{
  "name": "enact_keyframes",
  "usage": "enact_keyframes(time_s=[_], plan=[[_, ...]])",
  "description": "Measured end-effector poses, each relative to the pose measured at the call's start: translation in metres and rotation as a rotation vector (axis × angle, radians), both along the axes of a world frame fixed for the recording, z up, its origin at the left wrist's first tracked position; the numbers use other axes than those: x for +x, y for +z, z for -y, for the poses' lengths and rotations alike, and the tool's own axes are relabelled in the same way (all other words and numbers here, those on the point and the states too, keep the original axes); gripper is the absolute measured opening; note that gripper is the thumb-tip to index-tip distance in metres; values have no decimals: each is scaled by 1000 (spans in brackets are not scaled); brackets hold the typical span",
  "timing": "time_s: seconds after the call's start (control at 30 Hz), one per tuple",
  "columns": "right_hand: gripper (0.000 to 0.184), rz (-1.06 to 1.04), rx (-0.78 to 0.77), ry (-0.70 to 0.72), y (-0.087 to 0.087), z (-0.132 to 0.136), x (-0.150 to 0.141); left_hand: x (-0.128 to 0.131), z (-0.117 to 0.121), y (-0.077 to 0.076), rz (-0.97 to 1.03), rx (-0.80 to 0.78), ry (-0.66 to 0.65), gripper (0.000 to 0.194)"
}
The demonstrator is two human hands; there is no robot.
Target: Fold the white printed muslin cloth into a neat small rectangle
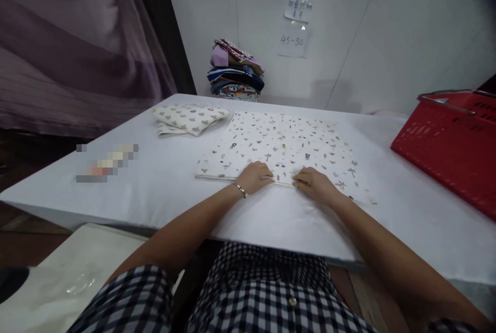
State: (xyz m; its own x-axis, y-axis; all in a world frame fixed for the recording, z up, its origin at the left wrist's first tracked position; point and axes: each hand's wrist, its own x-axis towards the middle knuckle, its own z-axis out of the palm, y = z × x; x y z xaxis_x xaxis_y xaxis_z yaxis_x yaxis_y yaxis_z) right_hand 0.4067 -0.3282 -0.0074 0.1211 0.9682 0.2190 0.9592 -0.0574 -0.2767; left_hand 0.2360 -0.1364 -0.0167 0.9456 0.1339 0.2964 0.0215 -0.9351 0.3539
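Observation:
A white cloth [287, 144] printed with small palm trees, leaves and other little figures lies flat on the table, folded into layers along its near edge. At that edge, left of the middle, my left hand [254, 177] pinches the fabric between thumb and fingers; a bracelet circles its wrist. A short gap to the right, my right hand [314, 184] grips the same edge with its fingers closed. Part of the cloth's right near corner is hidden behind my right hand and forearm.
A second folded printed cloth [191, 118] lies at the far left of the white table [155, 193]. A red plastic basket [451, 152] stands at the right. Behind the table rises a stack of folded fabrics [236, 72]; paper signs [293, 42] hang on the wall.

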Motion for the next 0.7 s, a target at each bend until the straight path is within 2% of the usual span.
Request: enact_keyframes(time_s=[0.13, 0.33, 0.5, 0.6, 0.7], plan=[[25, -43, 49, -38, -7, 3, -3, -1, 2, -4, 48, -7, -7, 23], [26, -26, 119, -68, -14, 3, -4, -2, 9, -3, 33, 87, 33, 28], [27, 14, 79, -35, -13, 3, -5, -3, 16, -3, 42, 164, -10, 23], [27, 26, 75, -4, -11, 5, -6, -3, 17, -4, 18, 150, -70, 22], [26, 28, 66, 30, -10, 6, -4, -2, 15, -6, 8, 124, -62, 24]])
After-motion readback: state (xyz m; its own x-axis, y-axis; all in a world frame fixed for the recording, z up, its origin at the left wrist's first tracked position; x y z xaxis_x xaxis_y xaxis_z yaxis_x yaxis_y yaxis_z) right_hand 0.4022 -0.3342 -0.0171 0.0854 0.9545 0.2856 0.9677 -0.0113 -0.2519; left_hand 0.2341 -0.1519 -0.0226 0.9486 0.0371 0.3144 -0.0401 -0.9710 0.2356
